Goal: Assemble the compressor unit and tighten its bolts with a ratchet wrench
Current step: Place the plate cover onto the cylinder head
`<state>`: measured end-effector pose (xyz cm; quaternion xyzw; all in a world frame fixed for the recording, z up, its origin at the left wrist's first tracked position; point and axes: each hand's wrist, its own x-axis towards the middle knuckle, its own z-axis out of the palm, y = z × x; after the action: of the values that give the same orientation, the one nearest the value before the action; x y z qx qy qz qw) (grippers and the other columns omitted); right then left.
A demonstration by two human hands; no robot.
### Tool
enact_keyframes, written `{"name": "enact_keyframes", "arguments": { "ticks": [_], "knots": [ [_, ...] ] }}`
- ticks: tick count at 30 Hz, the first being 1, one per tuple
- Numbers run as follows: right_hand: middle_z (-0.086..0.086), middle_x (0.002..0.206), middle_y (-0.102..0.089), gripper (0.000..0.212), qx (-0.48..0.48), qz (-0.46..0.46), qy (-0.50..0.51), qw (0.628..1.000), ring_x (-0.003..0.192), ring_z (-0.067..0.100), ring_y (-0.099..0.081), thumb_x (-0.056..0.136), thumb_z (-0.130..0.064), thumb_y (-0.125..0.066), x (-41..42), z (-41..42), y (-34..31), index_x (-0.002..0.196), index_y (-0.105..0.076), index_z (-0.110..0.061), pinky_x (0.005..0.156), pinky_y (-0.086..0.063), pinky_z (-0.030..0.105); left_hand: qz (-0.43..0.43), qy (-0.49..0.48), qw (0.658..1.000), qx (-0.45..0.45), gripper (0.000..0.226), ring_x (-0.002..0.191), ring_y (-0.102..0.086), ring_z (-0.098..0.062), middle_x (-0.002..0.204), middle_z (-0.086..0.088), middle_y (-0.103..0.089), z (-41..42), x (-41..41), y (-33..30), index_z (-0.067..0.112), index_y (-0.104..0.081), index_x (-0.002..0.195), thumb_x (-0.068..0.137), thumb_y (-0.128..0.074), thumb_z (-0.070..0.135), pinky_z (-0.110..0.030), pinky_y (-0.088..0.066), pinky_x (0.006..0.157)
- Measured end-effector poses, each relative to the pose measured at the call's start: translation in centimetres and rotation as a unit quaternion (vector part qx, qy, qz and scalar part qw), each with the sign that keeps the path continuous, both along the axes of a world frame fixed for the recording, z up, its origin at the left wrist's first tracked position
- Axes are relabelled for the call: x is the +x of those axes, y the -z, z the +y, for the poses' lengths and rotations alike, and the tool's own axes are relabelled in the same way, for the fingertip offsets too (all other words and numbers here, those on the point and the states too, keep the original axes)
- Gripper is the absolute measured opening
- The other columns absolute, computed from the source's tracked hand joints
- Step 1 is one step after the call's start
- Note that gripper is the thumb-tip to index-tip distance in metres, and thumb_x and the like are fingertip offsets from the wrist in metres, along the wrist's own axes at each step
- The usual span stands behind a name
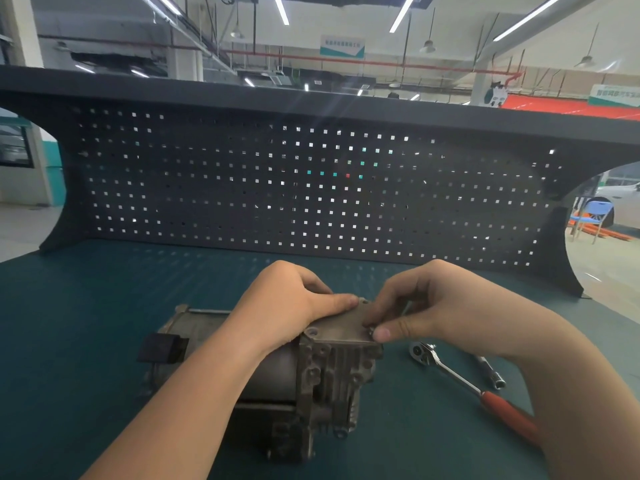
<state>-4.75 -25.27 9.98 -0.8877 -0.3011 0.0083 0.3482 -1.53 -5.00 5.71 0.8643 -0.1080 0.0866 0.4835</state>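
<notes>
Both hands (left, right) grip the compressor's cover plate.

Bright overhead strips, fisheye-warped edges

Ratchet wrench handle partly hidden.
</notes>
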Motion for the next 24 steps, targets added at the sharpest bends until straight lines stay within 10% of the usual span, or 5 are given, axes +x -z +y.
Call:
{"name": "enact_keyframes", "arguments": {
  "ticks": [7, 24],
  "knots": [
    [-0.013, 0.072, -0.067, 0.022, -0.057, -0.068, 0.077, 0.993, 0.054, -0.005, -0.053, 0.064, -0.043, -0.083, -0.4, 1.0, 0.1, 0.072, -0.066, -0.031, 0.052, -0.042, 0.012, 0.004, 0.005, 1.000, -0.011, 0.033, 0.046, -0.057, 0.004, 0.053, 0.016, -0.065, 0.0, 0.1, 0.1, 0.025, -0.076, 0.073, 0.065, -0.082, 0.056, -0.020, -0.039, 0.054],
    [-0.013, 0.076, -0.067, 0.019, -0.040, 0.004, -0.014, 0.999, 0.064, 0.000, -0.059, 0.077, -0.026, -0.080, -0.3, -0.2, -0.2, 0.085, -0.070, -0.040, 0.061, -0.049, 0.020, -0.008, -0.010, 1.000, 0.007, 0.036, 0.051, -0.060, 0.006, 0.057, 0.017, -0.068, -0.1, 0.0, 0.1, 0.026, -0.076, 0.071, 0.062, -0.080, 0.060, -0.021, -0.039, 0.055]
  ]
}}
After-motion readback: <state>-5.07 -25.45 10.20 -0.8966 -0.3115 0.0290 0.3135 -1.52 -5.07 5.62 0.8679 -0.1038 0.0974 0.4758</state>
